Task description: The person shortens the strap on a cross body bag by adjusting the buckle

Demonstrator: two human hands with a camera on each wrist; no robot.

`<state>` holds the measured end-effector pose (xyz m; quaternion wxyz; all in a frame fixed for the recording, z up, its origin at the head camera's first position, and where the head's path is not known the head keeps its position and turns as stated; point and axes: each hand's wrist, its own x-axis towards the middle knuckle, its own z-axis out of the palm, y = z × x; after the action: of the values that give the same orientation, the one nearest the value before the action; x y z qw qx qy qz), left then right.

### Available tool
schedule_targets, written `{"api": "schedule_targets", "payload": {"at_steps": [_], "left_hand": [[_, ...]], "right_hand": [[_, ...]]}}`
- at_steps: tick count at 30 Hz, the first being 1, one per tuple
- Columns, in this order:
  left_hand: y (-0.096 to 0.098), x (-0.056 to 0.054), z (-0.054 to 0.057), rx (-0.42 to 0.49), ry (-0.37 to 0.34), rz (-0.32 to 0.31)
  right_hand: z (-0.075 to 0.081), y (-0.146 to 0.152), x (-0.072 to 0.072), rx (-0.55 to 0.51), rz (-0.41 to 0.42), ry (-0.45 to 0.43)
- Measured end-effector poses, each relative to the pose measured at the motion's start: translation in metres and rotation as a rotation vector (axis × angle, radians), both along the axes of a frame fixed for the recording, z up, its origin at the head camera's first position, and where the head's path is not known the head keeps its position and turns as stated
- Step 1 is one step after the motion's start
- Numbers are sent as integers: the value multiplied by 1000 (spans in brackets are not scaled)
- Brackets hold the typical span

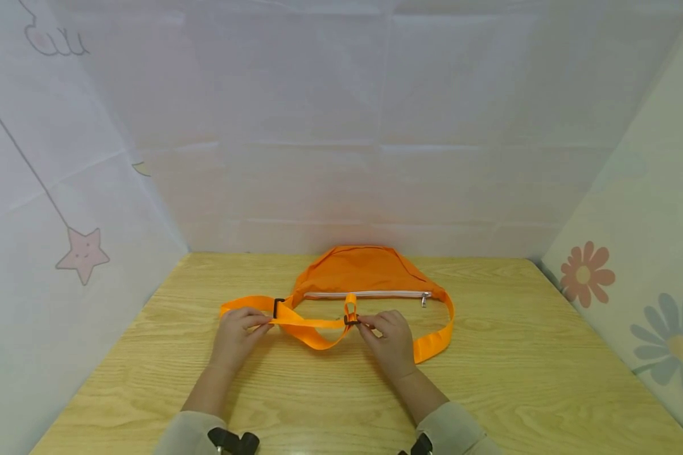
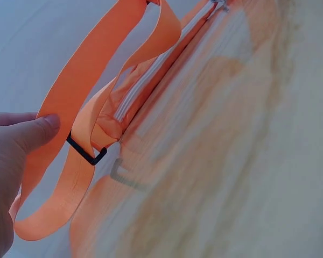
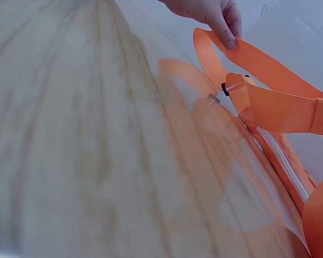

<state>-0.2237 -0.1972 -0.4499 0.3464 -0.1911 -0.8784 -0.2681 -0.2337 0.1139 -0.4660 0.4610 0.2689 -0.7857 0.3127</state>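
An orange waist bag (image 1: 364, 270) lies flat at the back of the table, its pale zipper towards the person. My left hand (image 1: 234, 338) pinches the bag's orange strap (image 2: 91, 70) between thumb and fingers, beside a black slider (image 1: 278, 308) threaded on the webbing. To the right, my right hand (image 1: 395, 341) pinches a black buckle (image 1: 351, 320) at the other end of that stretch. A small loop of strap stands up from the buckle. Between the hands the upper strap runs nearly straight, with a slack curve hanging below it. The right wrist view shows the left thumb on the strap.
The strap's other side (image 1: 435, 344) curves down from the bag's right end and passes behind the right hand. A metal zipper pull (image 1: 424, 299) hangs near that end. Light wooden table (image 1: 523, 379) lies around, bounded by white sheets (image 1: 375, 126) at back and sides.
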Motion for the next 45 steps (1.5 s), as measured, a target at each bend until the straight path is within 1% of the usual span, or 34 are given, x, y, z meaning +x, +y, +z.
{"api": "schedule_targets", "payload": {"at_steps": [4, 9, 12, 16, 22, 28, 36, 45], "left_hand": [[-3, -1, -1, 15, -5, 1], [-9, -1, -2, 34, -4, 31], [-13, -1, -2, 36, 9, 40], [-16, -1, -1, 34, 6, 43], [-22, -1, -1, 24, 3, 60], [-28, -1, -2, 31, -11, 82], [-32, 0, -1, 35, -29, 105], [-34, 1, 0, 77, -28, 117]], "right_hand": [[0, 0, 0, -2, -3, -4], [1, 0, 0, -2, -7, -8], [1, 0, 0, -3, -11, -14], [2, 0, 1, 0, -17, -20], [1, 1, 0, 1, -25, -5], [1, 1, 1, -1, -35, -21], [2, 1, 2, 2, -37, -24], [1, 1, 2, 5, -39, -21]]}}
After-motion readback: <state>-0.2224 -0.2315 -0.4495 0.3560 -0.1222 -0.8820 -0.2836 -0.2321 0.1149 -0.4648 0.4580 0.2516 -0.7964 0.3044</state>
